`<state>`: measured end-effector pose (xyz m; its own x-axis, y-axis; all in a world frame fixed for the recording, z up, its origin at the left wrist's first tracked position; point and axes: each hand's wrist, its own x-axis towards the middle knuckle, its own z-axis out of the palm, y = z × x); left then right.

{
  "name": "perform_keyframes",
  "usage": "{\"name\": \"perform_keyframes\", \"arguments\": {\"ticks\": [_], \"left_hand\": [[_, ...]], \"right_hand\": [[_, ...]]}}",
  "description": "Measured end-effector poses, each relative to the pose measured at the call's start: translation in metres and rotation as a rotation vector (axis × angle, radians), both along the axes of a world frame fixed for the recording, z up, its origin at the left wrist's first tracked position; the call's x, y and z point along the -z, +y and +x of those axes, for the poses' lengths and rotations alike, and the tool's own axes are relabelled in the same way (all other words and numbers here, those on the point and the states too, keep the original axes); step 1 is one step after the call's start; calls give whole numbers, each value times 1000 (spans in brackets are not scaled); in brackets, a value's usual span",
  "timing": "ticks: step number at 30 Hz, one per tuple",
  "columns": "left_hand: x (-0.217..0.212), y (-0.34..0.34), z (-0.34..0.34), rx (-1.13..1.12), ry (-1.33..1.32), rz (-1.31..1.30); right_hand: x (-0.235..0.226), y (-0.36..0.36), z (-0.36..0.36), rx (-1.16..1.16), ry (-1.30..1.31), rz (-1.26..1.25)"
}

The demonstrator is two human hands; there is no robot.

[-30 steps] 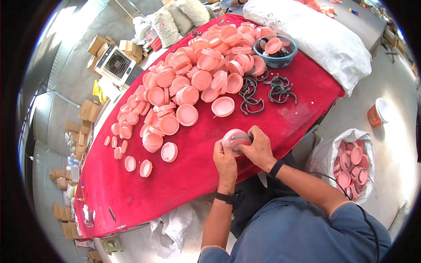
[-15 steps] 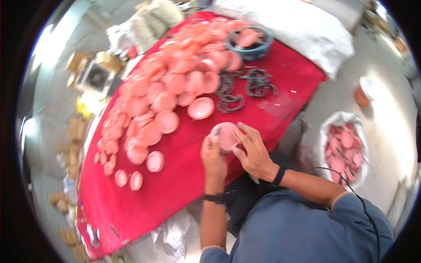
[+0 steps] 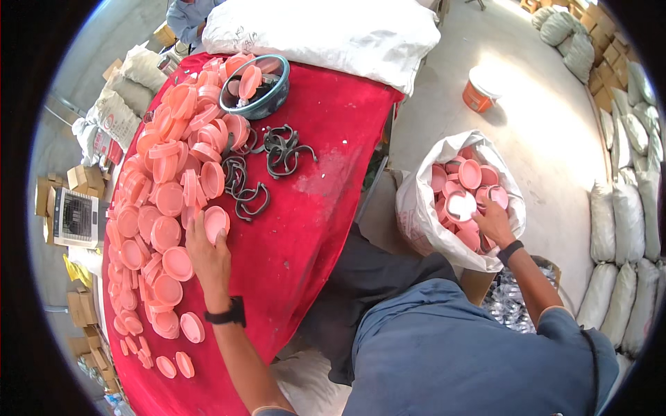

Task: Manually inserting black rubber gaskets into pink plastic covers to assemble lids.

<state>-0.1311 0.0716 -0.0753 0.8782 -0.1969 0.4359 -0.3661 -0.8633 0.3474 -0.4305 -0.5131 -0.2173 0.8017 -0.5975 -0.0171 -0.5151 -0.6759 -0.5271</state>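
Observation:
On the red-covered table [image 3: 326,201], my left hand [image 3: 209,260] closes its fingers and thumb around a shallow pink plastic lid [image 3: 217,220] at the right edge of a big pile of similar lids [image 3: 166,201]. My right hand [image 3: 494,225] reaches over the rim of a white woven sack [image 3: 416,222] on my right, which holds many pink lids. Its fingertips grip the edge of a shiny pink lid [image 3: 460,206] there; the fingers partly hide the contact. Black curved clamp-like bands [image 3: 281,149] lie beyond my left hand.
A teal basin [image 3: 267,104] with a few pieces in it stands at the table's far end, before a big white sack [image 3: 326,35]. A box of clear plastic pieces [image 3: 517,301] sits beside the lid sack. Farther off are an orange bucket [image 3: 479,93], stacked sacks [image 3: 617,229] and another person [image 3: 189,21].
My hands, together on one lid before, have parted. The right moved across to the white sack; the left went to a lid at the pile. The view has turned to the right.

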Motion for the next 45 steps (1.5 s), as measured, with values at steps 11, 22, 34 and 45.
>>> {"name": "perform_keyframes", "arguments": {"ticks": [11,22,34,45], "left_hand": [[26,27,-7,22,48,130],[38,77,-98,-242,469,-373],[18,72,-141,-152,372,-82],[3,80,-143,233,391,123]], "right_hand": [[-33,95,107,-151,-154,652],[-96,218,356,-760,-362,-97],[-65,192,364,-738,-342,-340],[-83,212,351,-619,-345,281]]}}
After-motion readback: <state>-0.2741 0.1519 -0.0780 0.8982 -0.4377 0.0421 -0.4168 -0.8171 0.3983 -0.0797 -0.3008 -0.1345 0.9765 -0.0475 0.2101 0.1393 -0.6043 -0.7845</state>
